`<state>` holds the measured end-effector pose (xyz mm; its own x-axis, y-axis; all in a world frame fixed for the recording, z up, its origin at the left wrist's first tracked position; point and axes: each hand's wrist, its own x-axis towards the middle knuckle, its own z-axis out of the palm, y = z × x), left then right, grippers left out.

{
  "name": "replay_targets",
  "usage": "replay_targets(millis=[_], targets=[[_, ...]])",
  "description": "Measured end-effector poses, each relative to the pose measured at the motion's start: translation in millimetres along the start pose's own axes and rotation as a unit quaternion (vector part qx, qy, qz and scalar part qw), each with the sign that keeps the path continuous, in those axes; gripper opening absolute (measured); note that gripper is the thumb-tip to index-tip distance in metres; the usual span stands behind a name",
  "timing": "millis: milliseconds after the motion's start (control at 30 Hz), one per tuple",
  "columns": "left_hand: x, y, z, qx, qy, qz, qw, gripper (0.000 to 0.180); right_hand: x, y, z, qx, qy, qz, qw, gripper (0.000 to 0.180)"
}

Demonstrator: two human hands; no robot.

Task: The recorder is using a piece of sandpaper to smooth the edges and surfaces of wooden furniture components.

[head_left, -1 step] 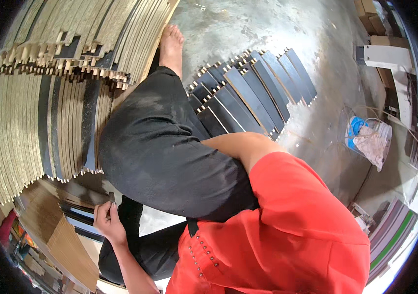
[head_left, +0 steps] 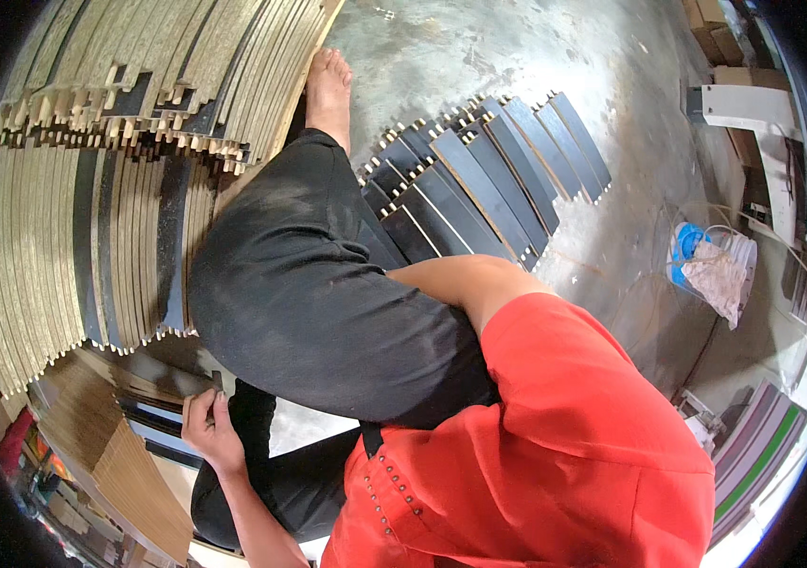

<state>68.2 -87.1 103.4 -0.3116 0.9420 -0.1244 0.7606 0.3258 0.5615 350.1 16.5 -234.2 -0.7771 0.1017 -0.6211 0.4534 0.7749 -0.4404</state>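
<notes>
My left hand (head_left: 212, 431) is at the lower left, beside my bent knee in black trousers. Its fingers are curled against the thumb, and a small dark piece (head_left: 218, 381) shows at the fingertips; I cannot make out what it is. Close by that hand stand dark and pale-blue panels (head_left: 162, 431) and a wood-grain board (head_left: 138, 483). My right forearm runs from the red sleeve behind my raised thigh, which hides the right hand. Past the thigh lie several dark panels with wooden dowels (head_left: 479, 180) in their ends, spread in rows on the floor.
Tall stacks of board strips with dowels (head_left: 25, 256) fill the left side. My bare foot (head_left: 329, 95) rests next to the upper stack. On the grey concrete floor (head_left: 479, 47) at the right stands a bucket (head_left: 739, 265) with a cloth. Cartons and striped boards (head_left: 753, 454) line the right edge.
</notes>
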Motion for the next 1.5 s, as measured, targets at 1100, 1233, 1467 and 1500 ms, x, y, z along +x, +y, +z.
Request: replay_targets(millis=[1100,1233,1467,1500], targets=[[-7.6,9.9,6.5,0.028,-0.014,0.04,0.999,0.008,-131.7,-2.4,-80.5,-0.311,-0.292,0.003,0.904,0.045],[-5.9,9.9,8.1,0.014,-0.01,0.053,0.998,0.008,-175.8,16.4,-59.4,-0.514,-0.258,-0.109,0.811,0.045],[-7.9,7.8,10.1,0.017,-0.014,0.06,0.998,0.008,-196.3,15.3,-26.4,-0.324,-0.189,-0.102,0.921,0.047],[-8.1,6.5,10.1,0.016,-0.014,0.063,0.998,0.008,-198.3,12.2,-23.5,-0.278,-0.161,-0.091,0.943,0.052]])
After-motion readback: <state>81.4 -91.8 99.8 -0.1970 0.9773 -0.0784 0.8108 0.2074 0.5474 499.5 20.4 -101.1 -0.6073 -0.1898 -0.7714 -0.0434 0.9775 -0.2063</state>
